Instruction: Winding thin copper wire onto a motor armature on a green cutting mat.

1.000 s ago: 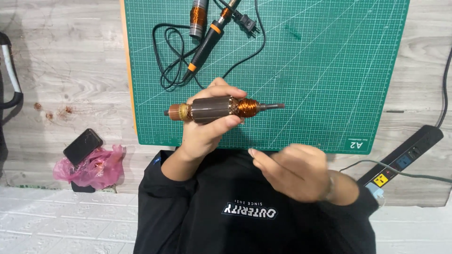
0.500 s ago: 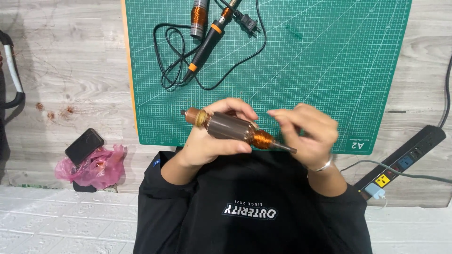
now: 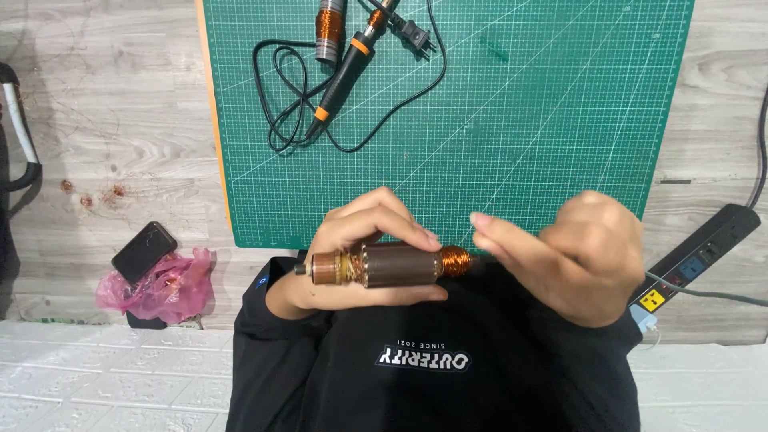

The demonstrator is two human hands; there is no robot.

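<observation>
Left hand grips a motor armature just off the near edge of the green cutting mat, at about 6 o'clock in the view, held level above the person's lap. Fingers curl over the dark laminated core from above, thumb under it. Commutator end points to 9 o'clock, copper winding to 3 o'clock.

Right hand is at the winding end, fingers loosely bent, forefinger stretched toward the copper and close to it. Whether it touches the shaft tip cannot be told; the hand hides that part. It holds nothing that shows.

Step in hand, as judged: inspecting or working the winding end of the armature, one hand steadying, the other coming in at the shaft. The next move looks to call for a firm, unrolling hold by the left hand and a fine pinch by the right on the thin shaft or wire, with care not to nick the copper.

At 12 o'clock on the mat: a soldering iron with black and orange handle, its black cord looped beside it, and a second armature lying just beside the iron.

Containers: a pink plastic bag at 8 o'clock on the wooden table, crumpled, contents not visible; a dark phone rests against it. A power strip lies at 3 o'clock.
</observation>
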